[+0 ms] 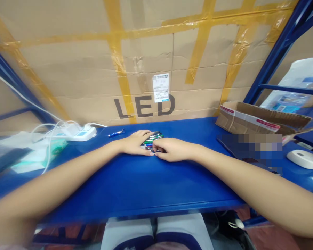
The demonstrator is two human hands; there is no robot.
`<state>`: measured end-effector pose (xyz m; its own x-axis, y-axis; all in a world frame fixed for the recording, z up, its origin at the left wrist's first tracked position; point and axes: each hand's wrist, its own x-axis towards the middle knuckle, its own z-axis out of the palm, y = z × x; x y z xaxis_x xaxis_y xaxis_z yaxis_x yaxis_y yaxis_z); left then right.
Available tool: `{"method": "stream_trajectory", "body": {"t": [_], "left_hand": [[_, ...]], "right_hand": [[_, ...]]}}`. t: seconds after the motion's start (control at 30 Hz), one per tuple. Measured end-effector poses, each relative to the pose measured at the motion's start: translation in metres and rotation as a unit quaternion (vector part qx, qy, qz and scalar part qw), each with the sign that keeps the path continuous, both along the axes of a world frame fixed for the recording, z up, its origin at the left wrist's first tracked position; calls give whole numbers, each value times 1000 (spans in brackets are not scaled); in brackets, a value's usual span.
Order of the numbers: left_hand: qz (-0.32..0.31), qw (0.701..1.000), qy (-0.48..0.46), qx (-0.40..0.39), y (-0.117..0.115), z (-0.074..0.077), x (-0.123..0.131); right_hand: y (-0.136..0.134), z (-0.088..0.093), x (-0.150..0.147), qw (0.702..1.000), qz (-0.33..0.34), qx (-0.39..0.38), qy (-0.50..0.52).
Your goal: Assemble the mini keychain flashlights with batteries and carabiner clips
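Note:
Several pens (149,141) with green, blue and silver barrels lie in a bunch on the blue table (146,187). My left hand (137,143) rests against the left side of the bunch, its thumb and fingers spread around the pens. From the right, my right hand (170,149) touches the near right side of the bunch with its fingers curled; whether a pen is between those fingertips is too small to tell. A single blue pen (116,133) lies apart, left of my left hand.
A white power strip (87,133) with cables and some papers (31,156) are at the left. An open cardboard box (240,119), a dark flat object (232,147) and a white mouse-like device (305,159) are at the right. A large carton (88,76) stands behind.

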<state>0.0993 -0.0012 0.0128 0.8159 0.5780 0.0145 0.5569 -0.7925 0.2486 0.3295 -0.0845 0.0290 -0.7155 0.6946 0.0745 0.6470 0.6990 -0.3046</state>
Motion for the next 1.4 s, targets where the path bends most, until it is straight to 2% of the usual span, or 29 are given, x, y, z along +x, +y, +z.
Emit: {"method": "stream_trajectory", "body": {"t": [0.17,0.33,0.43,0.53,0.6,0.67,0.77,0.87,0.97,1.03,1.13,1.2,1.3,1.4], "left_hand": [[16,999,-25,41,-9,-1,-10],[12,987,-127,99,-33,9,-3],[-6,985,-163,60,-53,13,2],[19,969,-244,-27,-73,15,4],[54,944,-299,-129,-84,17,3],[75,919,-327,-207,-92,19,0],[97,890,-336,-291,-98,19,-5],[125,872,-342,-329,-98,12,-7],[136,871,-341,-326,-98,2,-6],[138,865,-337,-345,-99,-1,-4],[174,831,-338,-407,-101,1,-2],[200,800,-350,-444,-102,5,-1],[205,770,-378,-472,-102,10,1],[208,758,-387,-483,-102,11,2]], "right_hand": [[-7,-1,-3,1000,5,24,-10],[-12,8,-3,996,-36,70,31],[-18,20,-5,990,-51,98,91],[-27,34,-11,983,-76,103,134],[-31,40,-16,982,-87,50,161],[-32,41,-19,974,-80,-38,207],[-29,32,-19,943,-55,-178,277],[-24,16,-16,922,-19,-220,317],[-22,3,-13,933,-1,-182,309],[-24,-2,-14,951,-14,-121,284],[-28,-4,-15,973,-45,8,226],[-31,-2,-16,978,-56,64,191],[-33,0,-14,983,-51,72,160],[-30,-1,-11,993,-20,50,109]]}}
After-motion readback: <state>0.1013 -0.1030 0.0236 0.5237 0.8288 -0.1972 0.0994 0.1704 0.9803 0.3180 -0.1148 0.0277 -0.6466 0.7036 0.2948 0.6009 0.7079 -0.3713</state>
